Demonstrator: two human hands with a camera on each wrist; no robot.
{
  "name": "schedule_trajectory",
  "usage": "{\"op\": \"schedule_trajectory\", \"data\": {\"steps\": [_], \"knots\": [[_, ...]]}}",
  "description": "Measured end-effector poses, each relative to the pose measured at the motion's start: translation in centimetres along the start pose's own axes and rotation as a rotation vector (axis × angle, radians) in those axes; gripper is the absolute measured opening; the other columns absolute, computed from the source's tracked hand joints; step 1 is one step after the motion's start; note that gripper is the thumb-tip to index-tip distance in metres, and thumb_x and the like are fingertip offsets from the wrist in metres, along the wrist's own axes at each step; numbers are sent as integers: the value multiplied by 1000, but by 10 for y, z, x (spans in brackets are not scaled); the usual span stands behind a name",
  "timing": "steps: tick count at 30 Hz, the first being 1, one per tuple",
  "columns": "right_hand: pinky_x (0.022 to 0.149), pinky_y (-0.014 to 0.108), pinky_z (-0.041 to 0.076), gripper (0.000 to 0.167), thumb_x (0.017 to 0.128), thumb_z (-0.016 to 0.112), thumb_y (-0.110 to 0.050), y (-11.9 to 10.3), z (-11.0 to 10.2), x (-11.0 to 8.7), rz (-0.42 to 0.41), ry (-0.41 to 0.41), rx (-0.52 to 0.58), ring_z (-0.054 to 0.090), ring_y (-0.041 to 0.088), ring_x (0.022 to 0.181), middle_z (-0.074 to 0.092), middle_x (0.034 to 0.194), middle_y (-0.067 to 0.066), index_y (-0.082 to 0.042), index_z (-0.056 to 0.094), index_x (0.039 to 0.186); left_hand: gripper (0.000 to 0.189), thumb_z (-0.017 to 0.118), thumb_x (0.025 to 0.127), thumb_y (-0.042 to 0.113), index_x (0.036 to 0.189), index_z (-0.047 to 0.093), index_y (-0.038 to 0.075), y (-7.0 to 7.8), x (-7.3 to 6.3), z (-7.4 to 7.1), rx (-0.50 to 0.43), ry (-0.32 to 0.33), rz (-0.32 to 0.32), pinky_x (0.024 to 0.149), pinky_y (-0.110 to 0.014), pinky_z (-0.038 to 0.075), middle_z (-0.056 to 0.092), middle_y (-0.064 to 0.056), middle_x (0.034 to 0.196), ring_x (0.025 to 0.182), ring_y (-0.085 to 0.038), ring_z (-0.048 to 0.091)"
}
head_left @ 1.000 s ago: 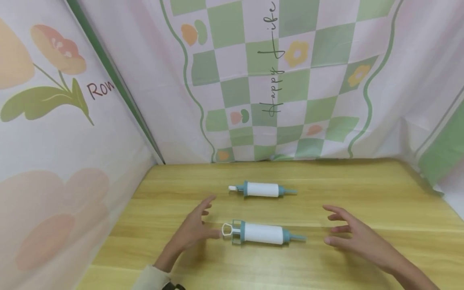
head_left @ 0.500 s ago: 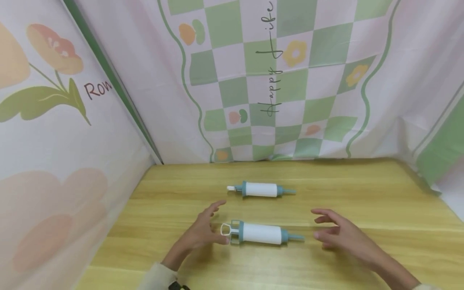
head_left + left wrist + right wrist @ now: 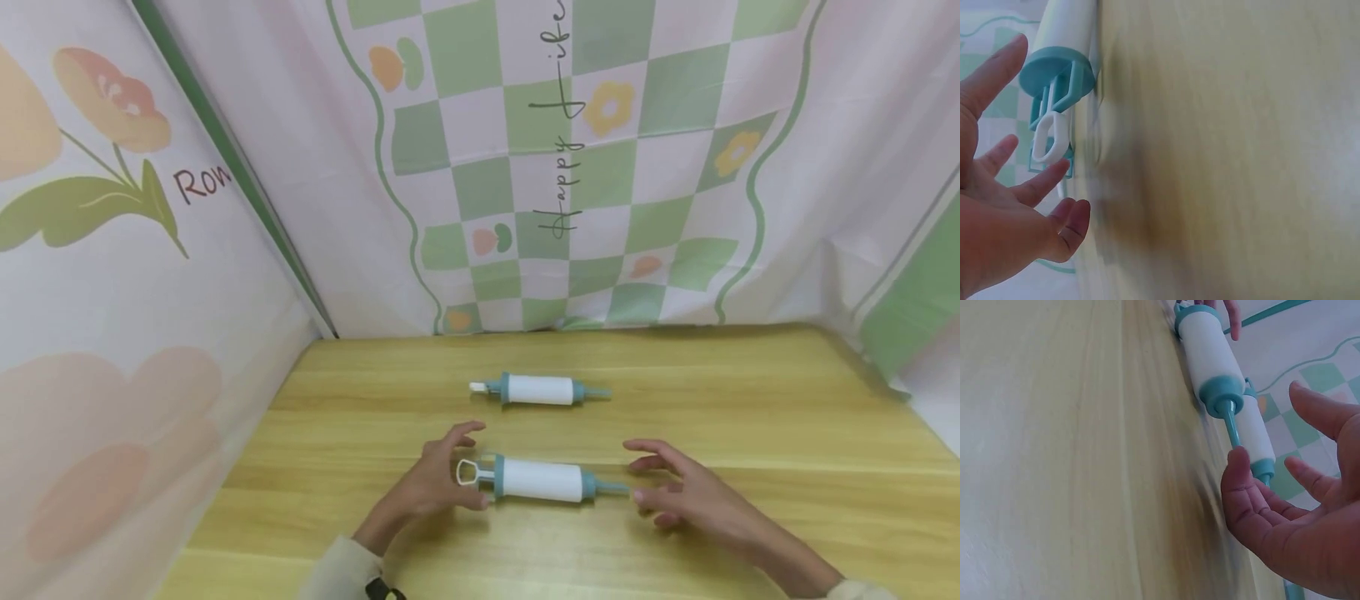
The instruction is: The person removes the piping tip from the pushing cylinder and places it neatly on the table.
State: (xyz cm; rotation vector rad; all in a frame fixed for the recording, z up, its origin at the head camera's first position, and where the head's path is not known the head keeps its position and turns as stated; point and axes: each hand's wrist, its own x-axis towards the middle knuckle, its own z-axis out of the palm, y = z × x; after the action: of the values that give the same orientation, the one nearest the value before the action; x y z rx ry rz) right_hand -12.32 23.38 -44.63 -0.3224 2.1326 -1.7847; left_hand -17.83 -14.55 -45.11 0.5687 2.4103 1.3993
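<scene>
Two large syringe-like tools with white barrels and teal ends lie sideways on the table, one behind the other. My left hand [image 3: 435, 482] is at the plunger end of the nearer syringe [image 3: 543, 481], thumb and fingers spread on either side of its white ring handle [image 3: 1039, 142]. My right hand [image 3: 686, 493] hovers at the other end, its fingers loosely bent by the tip of the thin teal nozzle [image 3: 1230, 424]. Whether a fingertip touches the nozzle, I cannot tell. Neither hand grips anything. The farther syringe [image 3: 540, 389] lies untouched, its nozzle also pointing right.
A wood-grain table [image 3: 360, 375] carries both syringes. Behind it hangs a curtain [image 3: 480, 192] with green checks and flowers. Another flowered cloth [image 3: 247, 275] borders the left side. A dark band [image 3: 384, 589] circles my left wrist.
My left hand has moved right, its thumb and fingers coming around the handle end. My right hand has moved left to the nozzle tip. Both syringes stay in place on the table.
</scene>
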Motion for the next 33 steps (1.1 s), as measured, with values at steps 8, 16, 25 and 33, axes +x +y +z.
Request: {"op": "schedule_trajectory", "data": {"steps": [8, 16, 25, 33], "knots": [[61, 34, 54, 68, 95, 69, -17, 2, 15, 12, 48, 87, -17, 63, 30, 81, 46, 136, 31, 2, 33, 149, 96, 92, 67, 19, 149, 42, 24, 0, 5, 7, 50, 5, -5, 94, -60, 44, 48, -11, 137, 126, -37, 36], [52, 28, 47, 66, 93, 73, -21, 6, 29, 18, 86, 117, -25, 53, 20, 67, 49, 138, 26, -3, 40, 147, 92, 92, 68, 20, 147, 45, 29, 0, 8, 11, 79, 19, -20, 94, -60, 43, 51, -6, 136, 124, -33, 38], [51, 27, 49, 59, 88, 78, -23, 9, 42, 22, 114, 168, -59, 60, 24, 72, 61, 123, 16, -1, 53, 136, 89, 92, 68, 20, 146, 48, 23, 0, 10, 14, 120, 5, -23, 93, -56, 43, 54, -8, 136, 119, -30, 38], [54, 29, 50, 51, 87, 79, -20, 11, 45, 23, 124, 212, -111, 61, 23, 69, 66, 112, 11, 1, 59, 129, 82, 91, 69, 20, 141, 53, 20, 1, 11, 18, 131, 19, -18, 92, -55, 43, 57, -6, 131, 116, -29, 41]]}}
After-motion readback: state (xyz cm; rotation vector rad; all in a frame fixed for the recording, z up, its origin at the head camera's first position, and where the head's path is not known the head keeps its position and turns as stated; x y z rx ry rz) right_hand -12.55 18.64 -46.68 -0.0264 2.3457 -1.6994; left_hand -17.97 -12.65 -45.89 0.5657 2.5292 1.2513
